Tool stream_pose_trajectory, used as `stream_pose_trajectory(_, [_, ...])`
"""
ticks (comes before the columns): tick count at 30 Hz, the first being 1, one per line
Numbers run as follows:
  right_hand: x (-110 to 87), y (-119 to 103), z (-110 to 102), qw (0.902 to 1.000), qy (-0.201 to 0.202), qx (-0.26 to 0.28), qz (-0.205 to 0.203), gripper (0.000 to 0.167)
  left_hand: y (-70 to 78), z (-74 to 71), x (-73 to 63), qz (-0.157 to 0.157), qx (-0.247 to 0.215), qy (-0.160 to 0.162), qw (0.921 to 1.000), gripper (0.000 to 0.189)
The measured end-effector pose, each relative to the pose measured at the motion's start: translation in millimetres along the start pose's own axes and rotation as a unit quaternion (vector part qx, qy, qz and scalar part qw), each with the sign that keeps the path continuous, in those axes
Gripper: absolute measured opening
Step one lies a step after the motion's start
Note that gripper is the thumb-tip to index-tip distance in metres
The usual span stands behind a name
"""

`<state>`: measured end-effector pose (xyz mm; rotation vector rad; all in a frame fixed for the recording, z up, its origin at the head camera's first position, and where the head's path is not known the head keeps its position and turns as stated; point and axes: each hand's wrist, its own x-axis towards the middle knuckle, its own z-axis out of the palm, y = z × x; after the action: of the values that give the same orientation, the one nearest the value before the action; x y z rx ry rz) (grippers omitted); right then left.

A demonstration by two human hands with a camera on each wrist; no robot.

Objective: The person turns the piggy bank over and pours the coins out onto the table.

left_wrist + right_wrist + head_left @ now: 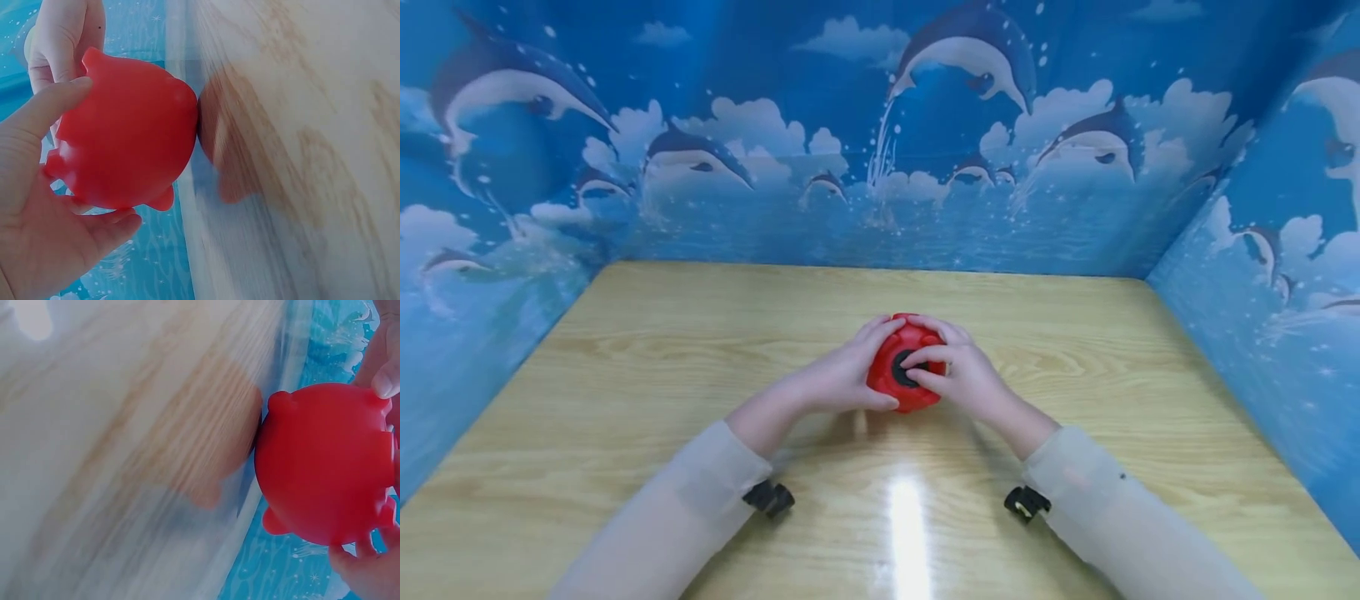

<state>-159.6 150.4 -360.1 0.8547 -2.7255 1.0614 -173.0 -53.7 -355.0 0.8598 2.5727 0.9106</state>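
A glossy red piggy bank (917, 400) with stubby bumps rests on the table, its round black plug (898, 372) facing up. My left hand (850, 372) holds its left side, fingers around the far edge and thumb at the near edge. From the right, my right hand (968, 372) has thumb and a finger pinching at the black plug, while another finger reaches over the far rim. Both wrist views show the smooth rounded body of the piggy bank (134, 134) against the tabletop; the plug is hidden there.
The wood-grain table (700, 317) is shiny and reflects the piggy bank and a bright light. A blue curtain (820, 208) printed with dolphins stands behind it and along both sides. Black wrist straps (769, 498) sit under the light sleeves.
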Motion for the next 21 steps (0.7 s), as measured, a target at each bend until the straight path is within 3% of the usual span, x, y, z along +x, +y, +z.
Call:
stream_pose_trajectory(9, [-0.4, -2.3, 0.4, 0.9999, -0.002, 0.005, 0.011, 0.013, 0.2, -1.0, -1.7, 0.003, 0.003, -0.008, 1.0000, 0.100])
stream_pose_trajectory(21, [-0.6, -5.7, -2.1, 0.9999, -0.010, -0.010, -0.009, 0.012, 3.8, -2.5, -3.4, -0.003, 0.009, -0.011, 0.9999, 0.100])
